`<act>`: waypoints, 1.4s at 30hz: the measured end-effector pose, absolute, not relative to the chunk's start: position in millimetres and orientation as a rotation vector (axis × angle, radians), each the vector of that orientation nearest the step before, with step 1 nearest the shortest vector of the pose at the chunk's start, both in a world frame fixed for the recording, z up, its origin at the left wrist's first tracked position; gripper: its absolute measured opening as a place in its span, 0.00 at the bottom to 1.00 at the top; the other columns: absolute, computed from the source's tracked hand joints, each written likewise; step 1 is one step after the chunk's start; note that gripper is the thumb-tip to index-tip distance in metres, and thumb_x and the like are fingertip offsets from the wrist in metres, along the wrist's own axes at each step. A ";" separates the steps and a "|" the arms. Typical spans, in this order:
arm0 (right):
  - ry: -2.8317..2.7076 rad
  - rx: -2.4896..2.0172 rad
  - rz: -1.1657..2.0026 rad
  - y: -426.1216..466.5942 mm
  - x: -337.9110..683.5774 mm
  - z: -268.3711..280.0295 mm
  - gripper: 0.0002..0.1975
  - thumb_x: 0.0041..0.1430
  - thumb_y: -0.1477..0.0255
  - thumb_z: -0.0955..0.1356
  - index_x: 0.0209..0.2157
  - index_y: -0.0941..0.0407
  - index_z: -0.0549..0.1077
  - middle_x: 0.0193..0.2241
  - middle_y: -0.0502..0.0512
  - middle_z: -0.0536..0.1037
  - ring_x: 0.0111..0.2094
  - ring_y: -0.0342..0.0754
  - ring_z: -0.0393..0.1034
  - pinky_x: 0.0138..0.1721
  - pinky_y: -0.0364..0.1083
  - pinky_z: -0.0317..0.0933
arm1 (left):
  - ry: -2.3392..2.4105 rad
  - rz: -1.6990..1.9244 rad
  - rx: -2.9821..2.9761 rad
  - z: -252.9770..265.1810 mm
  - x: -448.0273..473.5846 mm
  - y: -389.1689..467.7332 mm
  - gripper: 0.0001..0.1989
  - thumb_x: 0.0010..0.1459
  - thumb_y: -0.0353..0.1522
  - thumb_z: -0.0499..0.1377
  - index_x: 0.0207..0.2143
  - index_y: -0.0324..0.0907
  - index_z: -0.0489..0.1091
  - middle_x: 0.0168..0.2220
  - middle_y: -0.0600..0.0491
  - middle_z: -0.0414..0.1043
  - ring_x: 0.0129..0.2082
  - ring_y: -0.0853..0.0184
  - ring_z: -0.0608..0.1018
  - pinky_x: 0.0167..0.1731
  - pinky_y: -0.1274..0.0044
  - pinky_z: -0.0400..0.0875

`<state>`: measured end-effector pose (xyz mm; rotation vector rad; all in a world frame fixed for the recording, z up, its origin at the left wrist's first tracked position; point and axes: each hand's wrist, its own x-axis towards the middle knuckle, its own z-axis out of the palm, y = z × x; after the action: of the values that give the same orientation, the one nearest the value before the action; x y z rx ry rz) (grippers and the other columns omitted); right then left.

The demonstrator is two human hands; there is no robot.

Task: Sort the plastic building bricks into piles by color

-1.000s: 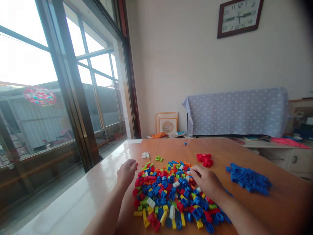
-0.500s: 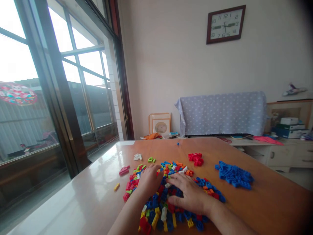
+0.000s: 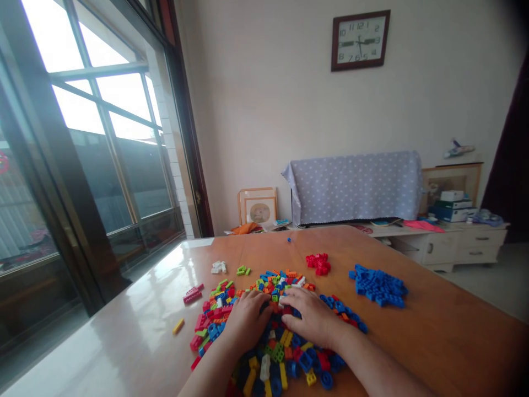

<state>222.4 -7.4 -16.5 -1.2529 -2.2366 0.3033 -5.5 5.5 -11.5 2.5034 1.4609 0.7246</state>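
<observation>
A large mixed heap of toy building bricks (image 3: 285, 353) in red, blue, yellow, green, orange and white spreads over the near part of the table. My left hand (image 3: 250, 317) rests on the heap's left side, fingers pointing away and slightly bent. Across from it, my right hand (image 3: 309, 314) lies over the right side with its fingers spread. Both hands touch bricks, and I see none gripped in either. The fingertips are close together around the heap's middle. Bricks under the palms are hidden.
Sorted apart on the wooden table (image 3: 433, 331) are blue bricks (image 3: 379, 286), red bricks (image 3: 318, 264), white bricks (image 3: 219, 267), light green bricks (image 3: 243, 271), pink bricks (image 3: 193, 294) and a yellow brick (image 3: 178, 326). A tiny blue piece (image 3: 289, 240) sits near the far edge.
The view has turned to the right, so the scene shifts left. My hands have moved closer together over the heap, and some bricks between and beneath them have shifted.
</observation>
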 end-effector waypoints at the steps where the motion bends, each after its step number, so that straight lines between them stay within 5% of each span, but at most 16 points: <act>1: -2.214 -1.251 0.297 -4.8 225.0 -18.0 0.17 0.60 0.67 0.69 0.51 0.49 0.80 0.55 0.58 0.78 0.58 0.57 0.69 0.63 0.55 0.59 | 1.465 0.727 2.509 -11.9 -5.6 5.5 0.15 0.67 0.40 0.54 0.51 0.51 0.77 0.46 0.49 0.78 0.48 0.58 0.76 0.49 0.72 0.68; 10: -2.028 -1.265 0.340 22.4 251.9 -32.5 0.19 0.56 0.79 0.65 0.47 0.54 0.82 0.48 0.59 0.81 0.51 0.53 0.75 0.57 0.51 0.66 | 1.491 0.691 2.452 -4.4 -3.0 2.2 0.13 0.65 0.34 0.55 0.46 0.50 0.78 0.46 0.49 0.78 0.48 0.59 0.77 0.47 0.73 0.69; 26: -1.733 -1.261 0.717 19.4 265.8 -17.8 0.19 0.63 0.64 0.64 0.48 0.55 0.80 0.42 0.57 0.85 0.44 0.54 0.79 0.47 0.50 0.70 | 1.389 0.847 2.413 -12.4 -7.2 7.6 0.14 0.68 0.34 0.52 0.45 0.48 0.78 0.44 0.50 0.79 0.43 0.61 0.79 0.44 0.75 0.70; 42: -1.803 -1.502 0.533 20.9 286.9 -24.0 0.11 0.57 0.71 0.65 0.33 0.54 0.80 0.30 0.51 0.82 0.30 0.47 0.72 0.31 0.42 0.58 | 1.360 0.954 2.357 -2.2 -11.2 6.3 0.18 0.71 0.39 0.48 0.50 0.44 0.74 0.46 0.46 0.78 0.47 0.59 0.79 0.47 0.71 0.71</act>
<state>286.9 20.9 -24.0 -1.5022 -1.8032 0.5334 -11.2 6.3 -2.2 2.3567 1.3595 0.9538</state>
